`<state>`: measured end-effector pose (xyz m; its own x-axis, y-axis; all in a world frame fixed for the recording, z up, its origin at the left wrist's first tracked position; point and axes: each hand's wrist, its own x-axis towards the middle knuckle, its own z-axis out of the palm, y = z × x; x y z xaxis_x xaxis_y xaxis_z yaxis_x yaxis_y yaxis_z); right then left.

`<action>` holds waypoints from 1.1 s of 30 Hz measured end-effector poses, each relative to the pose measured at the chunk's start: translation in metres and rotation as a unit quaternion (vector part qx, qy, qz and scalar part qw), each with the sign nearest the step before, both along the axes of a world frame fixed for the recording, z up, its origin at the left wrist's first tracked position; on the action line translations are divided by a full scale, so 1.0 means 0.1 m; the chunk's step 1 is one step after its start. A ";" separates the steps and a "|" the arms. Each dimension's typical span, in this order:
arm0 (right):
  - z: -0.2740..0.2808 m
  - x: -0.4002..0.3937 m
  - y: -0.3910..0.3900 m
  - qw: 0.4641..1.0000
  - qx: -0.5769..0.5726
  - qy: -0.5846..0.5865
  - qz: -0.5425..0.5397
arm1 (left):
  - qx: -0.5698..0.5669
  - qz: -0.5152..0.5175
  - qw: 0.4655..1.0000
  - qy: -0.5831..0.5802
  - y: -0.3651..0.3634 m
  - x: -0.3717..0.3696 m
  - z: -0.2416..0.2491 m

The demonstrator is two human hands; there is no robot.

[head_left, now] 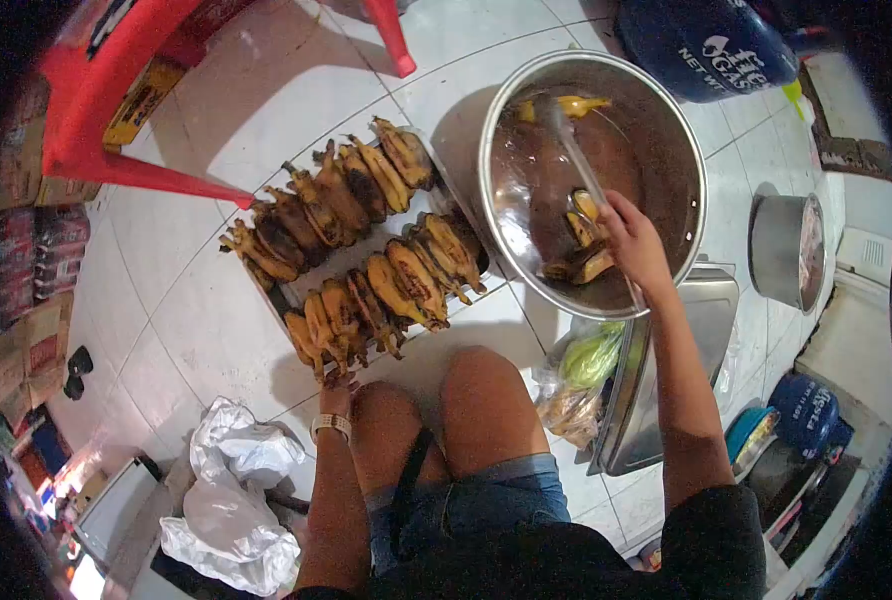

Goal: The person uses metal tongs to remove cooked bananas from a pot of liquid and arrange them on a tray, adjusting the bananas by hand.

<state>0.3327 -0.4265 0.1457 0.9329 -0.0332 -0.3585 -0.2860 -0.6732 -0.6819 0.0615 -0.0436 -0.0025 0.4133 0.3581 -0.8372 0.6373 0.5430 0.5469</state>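
Two grips: right hand point(634, 243) clenched on ladle point(572, 150) in pot point(686, 130); left hand point(336, 385) state unclear.

This looks like a small food-vendor's cooking space set on a white tiled floor point(216, 320). Beside a large steel pot point(666, 130) lie rows of cooked bananas point(366, 250), with a blue gas cylinder point(706, 40) just beyond the pot. Stacked packaged goods point(36, 260) stand far to the pot's left.
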 end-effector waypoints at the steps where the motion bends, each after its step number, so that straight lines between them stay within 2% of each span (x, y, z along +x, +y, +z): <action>1: 0.10 -0.06 0.00 1.000 -0.025 -0.008 0.007 | 0.017 -0.053 0.997 0.049 -0.03 0.06 0.06; 2: 0.17 -0.12 -0.01 0.998 -0.031 -0.053 0.028 | 0.035 -0.105 0.989 0.098 -0.02 0.10 0.10; 3: 0.22 -0.18 -0.03 0.993 -0.035 -0.098 0.049 | 0.038 -0.094 0.990 0.101 0.02 0.06 0.06; 5: 0.23 -0.27 -0.10 0.985 -0.082 -0.137 0.071 | -0.085 -0.046 0.995 0.002 0.12 -0.10 -0.15; 6: 0.30 -0.32 -0.07 0.987 -0.082 -0.125 0.061 | -0.080 -0.034 0.996 0.001 0.14 -0.21 -0.31; 7: 0.38 -0.36 -0.03 0.989 -0.083 -0.115 0.050 | 0.061 -0.142 0.987 -0.037 0.12 -0.30 -0.48; 8: 0.42 -0.39 -0.02 0.988 -0.079 -0.118 0.059 | 0.199 -0.247 0.946 -0.072 0.09 -0.35 -0.57; 9: 0.45 -0.41 -0.03 0.988 -0.091 -0.107 0.064 | 0.201 -0.239 0.947 -0.073 0.06 -0.29 -0.47; 11: 0.56 -0.47 0.01 0.986 -0.106 -0.103 0.073 | 0.032 -0.055 0.998 0.028 -0.02 -0.08 -0.08; 13: 0.69 -0.56 0.10 0.995 0.053 0.022 -0.079 | 0.031 -0.034 0.999 0.027 -0.01 -0.08 -0.03; 14: 0.78 -0.63 0.23 0.989 0.100 0.000 -0.106 | 0.032 -0.019 0.999 0.033 0.00 -0.10 -0.01; 17: 0.99 -0.80 0.41 0.983 0.121 0.000 -0.137 | 0.016 0.036 0.997 0.061 0.04 -0.13 0.11; 18: 1.04 -0.85 0.44 0.985 0.132 -0.002 -0.114 | 0.013 0.039 0.997 0.058 0.07 -0.16 0.10; 20: 1.14 -0.93 0.56 0.984 0.149 0.006 -0.093 | 0.046 -0.033 0.995 0.079 0.13 -0.26 0.07; 23: 1.23 -1.01 0.79 0.982 0.173 0.057 -0.039 | 0.045 -0.031 0.994 0.095 0.20 -0.34 0.01; 25: 1.22 -1.01 1.00 0.970 0.214 0.111 -0.019 | 0.047 -0.027 0.997 0.061 0.20 -0.40 -0.04; 29: 1.01 -0.97 1.28 0.968 0.203 0.143 0.043 | 0.022 0.029 0.997 0.071 0.21 -0.48 -0.10; 32: 0.91 -0.89 1.40 0.976 -0.010 0.112 0.189 | 0.005 0.052 0.996 0.068 0.24 -0.54 -0.11; 33: 0.87 -0.82 1.38 0.975 -0.014 0.112 0.190 | -0.002 0.061 0.995 0.076 0.24 -0.54 -0.11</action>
